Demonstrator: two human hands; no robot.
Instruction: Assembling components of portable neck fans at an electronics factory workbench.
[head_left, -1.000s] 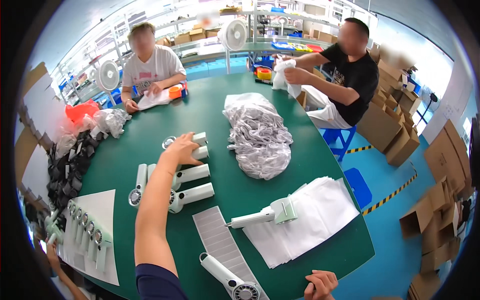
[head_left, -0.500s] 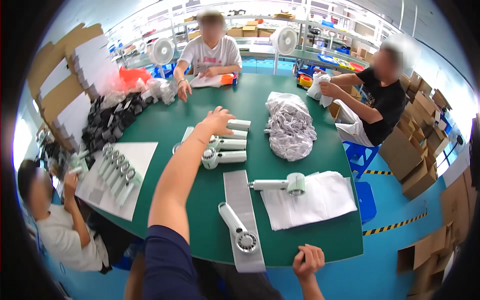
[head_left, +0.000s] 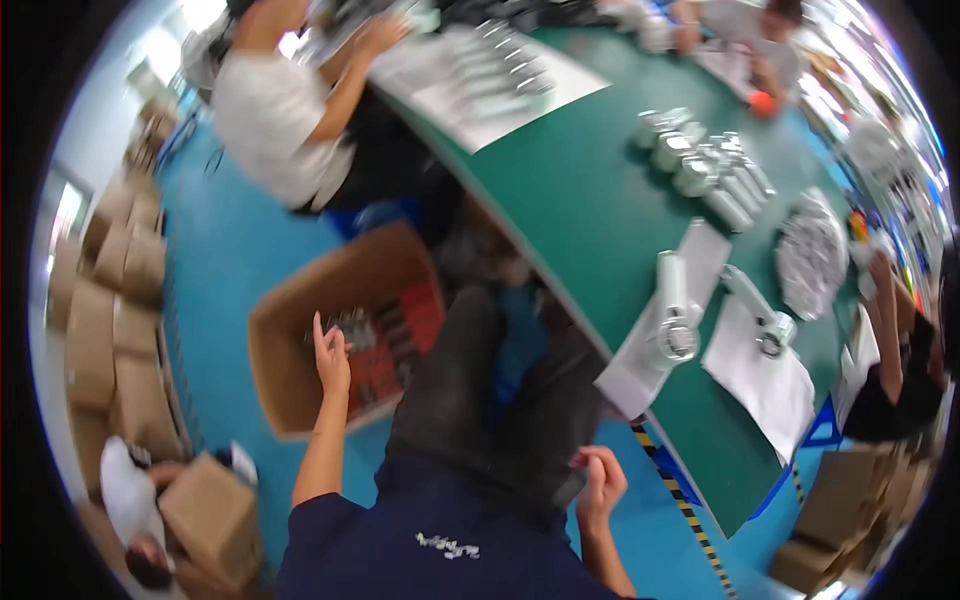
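- The left hand (head_left: pixel 331 357) is shown lowered over an open cardboard box (head_left: pixel 300 345) on the blue floor (head_left: pixel 215 270); half a second before, it is seen stretched across the table over the row of white handheld units.
- The left hand is held open, fingers extended upward, with nothing gripped; small dark and red items (head_left: pixel 385 340) are seen inside the box just beyond and to the right of the fingertips.
- The right hand (head_left: pixel 600 482) is shown curled loosely beside the dark trouser leg (head_left: pixel 480 400), below the table edge; whether anything is pinched in it cannot be told.
- The view is swung down and leftward compared with the earlier pictures, so the green table (head_left: pixel 590 200) is now placed far to the right of the left hand.
- On the table, a white handheld fan (head_left: pixel 672 310) is laid on a paper strip, and a second fan (head_left: pixel 758 315) on a white sheet (head_left: pixel 765 375), both well apart from either hand.
- The shift is judged as a change from work at the table to reaching into the floor box, whose contents are nearest to the open left hand.
- A seated co-worker in a white shirt (head_left: pixel 270 120) is seen beyond the box, at the far end of the table.
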